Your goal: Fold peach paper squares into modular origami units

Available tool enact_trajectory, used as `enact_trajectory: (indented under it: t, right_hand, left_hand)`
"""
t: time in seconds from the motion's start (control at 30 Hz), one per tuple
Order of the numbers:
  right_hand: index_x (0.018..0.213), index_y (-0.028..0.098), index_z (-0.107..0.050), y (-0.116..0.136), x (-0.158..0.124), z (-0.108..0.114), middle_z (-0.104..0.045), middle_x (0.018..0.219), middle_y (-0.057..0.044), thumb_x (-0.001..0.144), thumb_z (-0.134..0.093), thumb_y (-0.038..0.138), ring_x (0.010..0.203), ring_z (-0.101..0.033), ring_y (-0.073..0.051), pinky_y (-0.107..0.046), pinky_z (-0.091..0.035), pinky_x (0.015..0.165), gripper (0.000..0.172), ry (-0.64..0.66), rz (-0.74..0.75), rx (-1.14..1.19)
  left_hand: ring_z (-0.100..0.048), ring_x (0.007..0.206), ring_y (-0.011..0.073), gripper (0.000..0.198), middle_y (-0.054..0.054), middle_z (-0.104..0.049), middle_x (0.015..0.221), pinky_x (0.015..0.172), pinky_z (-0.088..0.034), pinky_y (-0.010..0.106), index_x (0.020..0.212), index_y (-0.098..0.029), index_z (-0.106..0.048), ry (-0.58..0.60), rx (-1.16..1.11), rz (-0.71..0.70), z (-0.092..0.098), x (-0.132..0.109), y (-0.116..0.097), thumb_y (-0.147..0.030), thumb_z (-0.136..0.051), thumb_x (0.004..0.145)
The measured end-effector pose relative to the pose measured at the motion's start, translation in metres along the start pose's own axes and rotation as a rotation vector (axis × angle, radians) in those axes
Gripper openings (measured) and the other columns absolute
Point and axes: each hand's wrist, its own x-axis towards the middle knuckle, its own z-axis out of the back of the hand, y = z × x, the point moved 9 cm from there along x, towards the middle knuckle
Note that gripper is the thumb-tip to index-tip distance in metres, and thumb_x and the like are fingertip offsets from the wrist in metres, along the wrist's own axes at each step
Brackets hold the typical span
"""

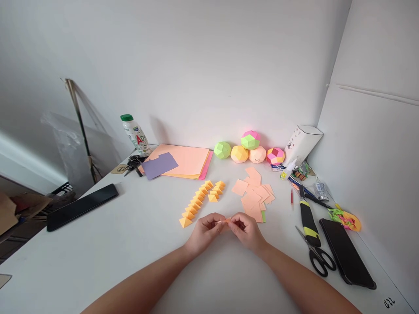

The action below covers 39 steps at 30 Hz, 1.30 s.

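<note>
Between my two hands, low over the table, is a small piece of peach paper (226,220). My left hand (207,231) pinches its left side, and my right hand (247,230) pinches its right side. Most of the paper is hidden by the fingers, so its folds cannot be made out. Just beyond my right hand lies a loose pile of peach paper pieces (253,198), with a bit of green under its near edge. Two rows of folded yellow-orange paper units (196,201) stand past my left hand, one long and one short.
Several faceted paper balls (239,154) sit by the wall. Stacked paper sheets (185,159), a purple card (160,165), keys (133,163) and a bottle (135,136) are at back left. Scissors (317,255), a utility knife (309,222), a phone (347,253) and a glue bottle (288,169) lie right.
</note>
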Motion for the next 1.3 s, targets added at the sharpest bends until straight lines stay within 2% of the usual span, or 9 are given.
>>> enact_trajectory:
  t: [0.1,0.3,0.5,0.93,1.3]
  right_hand:
    - [0.067,0.019,-0.052,-0.002,0.0,-0.001,-0.055,0.065,0.0,0.082,-0.055,0.037,0.051,-0.043,-0.011,-0.023,-0.037,0.045,0.024,0.016,-0.03,0.018]
    - [0.065,0.019,-0.049,-0.005,-0.001,0.0,-0.046,0.059,0.002,0.082,-0.056,0.039,0.051,-0.041,-0.011,-0.023,-0.035,0.045,0.027,0.004,-0.07,0.025]
    - [0.068,0.019,-0.05,-0.018,-0.002,-0.001,-0.048,0.063,0.003,0.081,-0.058,0.041,0.051,-0.044,-0.011,-0.024,-0.038,0.046,0.027,0.024,-0.15,0.074]
    - [0.068,0.018,-0.049,-0.031,-0.003,-0.003,-0.049,0.06,0.003,0.078,-0.062,0.043,0.05,-0.045,-0.011,-0.024,-0.041,0.047,0.029,0.054,-0.221,0.164]
    - [0.07,0.019,-0.049,-0.031,-0.003,-0.003,-0.05,0.061,0.004,0.077,-0.064,0.041,0.051,-0.047,-0.011,-0.025,-0.043,0.049,0.027,0.061,-0.252,0.206]
  left_hand:
    - [-0.061,0.077,0.0178,0.023,0.005,-0.068,0.082,0.072,-0.05,0.029,0.082,-0.018,-0.068,0.021,-0.022,0.027,-0.001,0.0,0.001,-0.04,-0.062,0.078]
    - [-0.058,0.07,0.0159,0.023,0.003,-0.065,0.072,0.067,-0.048,0.027,0.076,-0.018,-0.069,-0.008,0.041,0.021,0.003,0.0,0.007,-0.039,-0.062,0.079]
    - [-0.06,0.077,0.0183,0.021,0.006,-0.066,0.082,0.071,-0.049,0.029,0.079,-0.019,-0.072,-0.022,0.046,-0.009,0.006,0.001,0.007,-0.037,-0.063,0.078]
    - [-0.063,0.082,0.02,0.018,0.008,-0.069,0.086,0.075,-0.051,0.031,0.08,-0.019,-0.075,-0.026,0.022,-0.045,0.006,0.001,0.006,-0.034,-0.066,0.076]
    - [-0.063,0.083,0.0197,0.014,0.007,-0.07,0.087,0.074,-0.052,0.03,0.08,-0.02,-0.075,-0.002,0.002,-0.086,0.005,0.001,0.005,-0.031,-0.066,0.077]
